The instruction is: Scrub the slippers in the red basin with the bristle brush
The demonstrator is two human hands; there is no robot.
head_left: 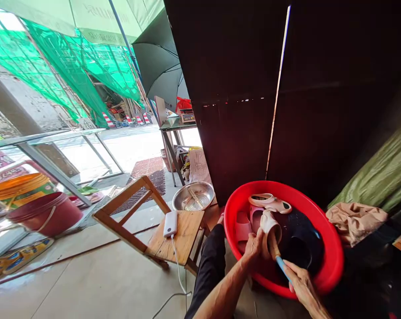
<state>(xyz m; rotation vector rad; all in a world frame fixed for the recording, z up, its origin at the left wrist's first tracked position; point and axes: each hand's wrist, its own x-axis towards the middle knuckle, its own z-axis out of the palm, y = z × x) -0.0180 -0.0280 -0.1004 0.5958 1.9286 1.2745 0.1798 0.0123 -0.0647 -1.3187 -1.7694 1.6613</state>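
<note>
A red plastic basin [331, 248] stands low in front of me with several slippers in it. My left hand [254, 246] is closed around a beige slipper [269, 225] held upright over the basin. My right hand [300, 279] grips a brush with a blue handle [283, 266], its head pushed inside that slipper. A pair of pink slippers [243, 226], a beige slipper [270, 203] and a dark slipper [298, 241] lie in the basin.
A wooden chair [183, 235] stands to the left with a white power bank [170, 223] and its cable on the seat. Behind it sits a steel bowl [194, 196]. Red and orange buckets [44, 212] stand far left. A beige cloth [355, 219] lies right of the basin.
</note>
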